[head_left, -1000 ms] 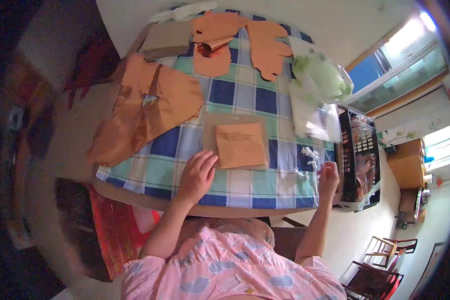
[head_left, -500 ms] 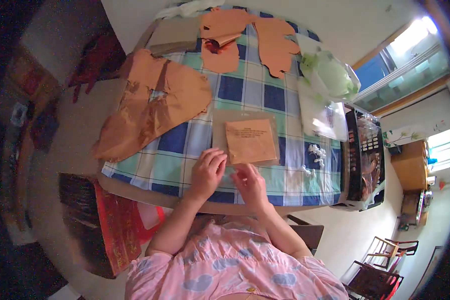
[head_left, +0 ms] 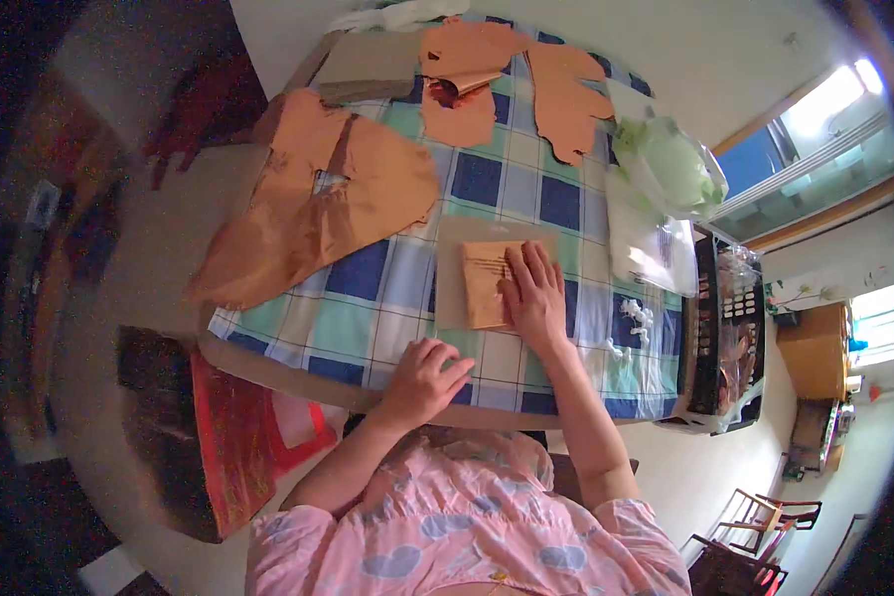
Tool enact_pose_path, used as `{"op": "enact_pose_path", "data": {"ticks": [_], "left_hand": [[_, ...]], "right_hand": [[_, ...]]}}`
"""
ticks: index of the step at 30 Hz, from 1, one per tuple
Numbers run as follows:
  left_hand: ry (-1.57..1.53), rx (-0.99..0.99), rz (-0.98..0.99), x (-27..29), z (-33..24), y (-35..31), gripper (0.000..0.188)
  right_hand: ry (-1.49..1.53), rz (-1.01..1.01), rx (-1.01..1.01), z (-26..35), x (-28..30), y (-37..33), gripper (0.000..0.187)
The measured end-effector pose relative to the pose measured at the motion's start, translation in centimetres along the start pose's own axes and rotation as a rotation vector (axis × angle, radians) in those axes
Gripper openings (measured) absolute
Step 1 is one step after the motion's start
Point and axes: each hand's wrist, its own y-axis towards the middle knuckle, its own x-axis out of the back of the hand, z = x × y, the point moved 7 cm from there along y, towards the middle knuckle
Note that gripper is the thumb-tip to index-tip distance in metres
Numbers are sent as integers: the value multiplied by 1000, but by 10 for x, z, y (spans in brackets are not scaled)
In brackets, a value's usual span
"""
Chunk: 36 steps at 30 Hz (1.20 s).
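On the checked tablecloth lies a clear plastic bag [head_left: 450, 278] with a folded orange-tan sheet [head_left: 485, 298] inside, dark print across its upper part. My right hand [head_left: 536, 293] rests on the right side of this packet, fingers stretched out and lying flat, partly hiding the print. Nearer the table's front edge, my left hand [head_left: 427, 382] is held just below the packet's lower left corner. Its fingers are loosely bent and apart, with nothing visible in them.
A large crinkled orange-tan sheet [head_left: 368, 199] covers the table's left side. Irregular orange-tan pieces [head_left: 566, 94] and a flat grey-beige stack [head_left: 368, 65] lie at the far end. To the right are a green-and-white plastic bag [head_left: 670, 164], small white scraps [head_left: 636, 323] and a black crate [head_left: 730, 328].
My right hand has moved forward from the packet's near edge and now lies on it. My left hand has drawn back slightly toward me, away from the packet's corner.
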Motion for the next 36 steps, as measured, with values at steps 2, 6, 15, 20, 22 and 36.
{"op": "enact_pose_path", "data": {"ticks": [2, 6, 15, 20, 22, 36], "left_hand": [[33, -10, 15, -5, 2, 0, 22], [84, 52, 81, -13, 5, 6, 21], [183, 4, -91, -4, 10, 19, 19], [135, 27, -87, -7, 19, 24, 22], [112, 27, -97, -6, 19, 25, 22], [-42, -4, 26, -7, 13, 23, 18]], "right_hand": [[-4, 1, 6, 1, -2, 1, 48], [-2, -8, 15, 1, -3, 0, 48], [-8, -32, 29, 4, 2, 1, 47], [-25, -24, 5, 2, 0, 1, 47], [-9, -48, 13, 2, 1, 1, 47], [-24, -76, 81, 10, 6, 2, 42]]}}
